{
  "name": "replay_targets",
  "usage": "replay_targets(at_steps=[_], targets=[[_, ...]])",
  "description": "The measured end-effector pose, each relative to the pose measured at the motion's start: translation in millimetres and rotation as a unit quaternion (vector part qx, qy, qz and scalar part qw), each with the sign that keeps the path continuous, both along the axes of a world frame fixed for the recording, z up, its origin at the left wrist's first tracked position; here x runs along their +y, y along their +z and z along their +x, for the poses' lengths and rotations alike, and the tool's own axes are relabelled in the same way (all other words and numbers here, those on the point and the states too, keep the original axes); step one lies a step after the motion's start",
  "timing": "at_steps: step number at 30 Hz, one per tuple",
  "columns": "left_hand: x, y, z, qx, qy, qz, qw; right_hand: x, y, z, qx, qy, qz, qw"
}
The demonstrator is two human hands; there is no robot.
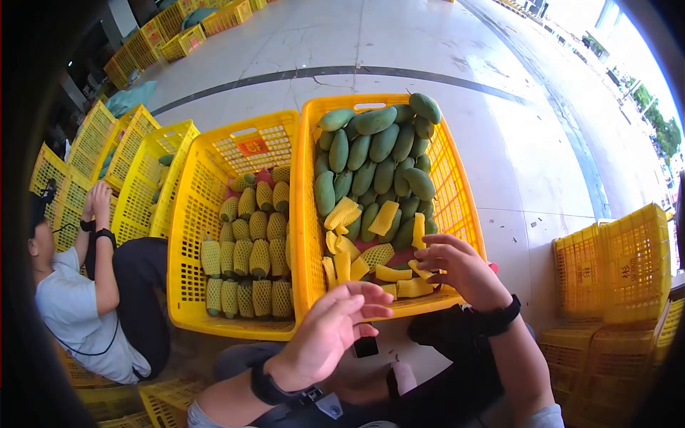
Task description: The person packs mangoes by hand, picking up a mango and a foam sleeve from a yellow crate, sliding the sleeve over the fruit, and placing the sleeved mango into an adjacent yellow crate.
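Note:
My left hand point(335, 324) is raised just in front of the near rim of the right-hand yellow crate point(467, 185). Its fingers are apart and nothing is in them. My right hand point(464, 269) reaches over the same crate's near right corner, fingers loosely curled and apart, beside a yellow foam net sleeve point(419, 232). Whether its fingertips touch another foam net point(416, 287) below is unclear. Several loose foam nets lie at the crate's near end, one around a fruit point(377, 255). Bare green mangoes point(384, 143) are piled behind them.
Left of it, another yellow crate point(196, 214) holds rows of mangoes in foam nets point(259, 258). A co-worker point(85, 285) sits at far left with raised hands, beside more crates point(146, 164). Stacked yellow crates point(610, 264) stand at right. A dark phone-like object point(366, 347) is below my crate.

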State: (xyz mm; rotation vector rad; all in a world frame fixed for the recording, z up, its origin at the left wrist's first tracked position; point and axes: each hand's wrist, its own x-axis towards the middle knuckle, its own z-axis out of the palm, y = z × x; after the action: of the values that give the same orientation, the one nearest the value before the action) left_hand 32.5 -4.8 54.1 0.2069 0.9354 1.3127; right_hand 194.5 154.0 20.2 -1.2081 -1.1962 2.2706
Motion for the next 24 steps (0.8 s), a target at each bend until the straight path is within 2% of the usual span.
replay_targets(at_steps=[1,3,5,7,9,10,11,13,14,15,17,19,21,24], targets=[[-1,-8,9,-0.010,-0.021,-0.004,1.000,13,-12,0,0.054,-0.033,-0.072,0.995],[-6,-29,16,-0.036,-0.028,-0.012,0.999,47,-47,-9,0.028,-0.125,-0.104,0.986],[-10,-38,15,0.002,-0.047,-0.125,0.991,82,-78,-21,-0.058,-0.132,0.032,0.989],[-10,-39,9,0.001,-0.045,-0.123,0.991,114,-115,-39,-0.168,-0.165,0.081,0.969],[-10,-35,7,0.036,-0.052,-0.068,0.996,146,-188,-42,-0.244,-0.195,0.056,0.948],[-10,-28,3,0.028,-0.067,-0.057,0.996,143,-203,-43,-0.270,-0.198,0.085,0.938],[-10,-23,-1,0.025,-0.089,-0.061,0.994,140,-207,-49,-0.326,-0.201,0.037,0.923],[-14,-19,-9,0.042,-0.108,-0.071,0.991,134,-250,-53,-0.308,-0.239,-0.001,0.921],[-18,-23,-10,-0.014,-0.091,-0.072,0.993,135,-268,-57,-0.313,-0.223,-0.006,0.923],[-22,-23,-14,-0.043,-0.096,-0.073,0.992,136,-286,-60,-0.315,-0.256,-0.038,0.913],[-25,-26,-13,-0.051,-0.025,-0.020,0.998,137,-316,-65,-0.320,-0.323,-0.102,0.885],[-26,-30,-18,-0.065,-0.001,-0.029,0.997,137,-343,-68,-0.288,-0.277,-0.113,0.910],[-29,-35,-23,-0.066,0.028,-0.013,0.997,136,-374,-68,-0.355,-0.288,-0.048,0.888],[-31,-35,-29,-0.089,0.036,-0.027,0.995,133,-358,-100,-0.399,-0.381,-0.151,0.820]])
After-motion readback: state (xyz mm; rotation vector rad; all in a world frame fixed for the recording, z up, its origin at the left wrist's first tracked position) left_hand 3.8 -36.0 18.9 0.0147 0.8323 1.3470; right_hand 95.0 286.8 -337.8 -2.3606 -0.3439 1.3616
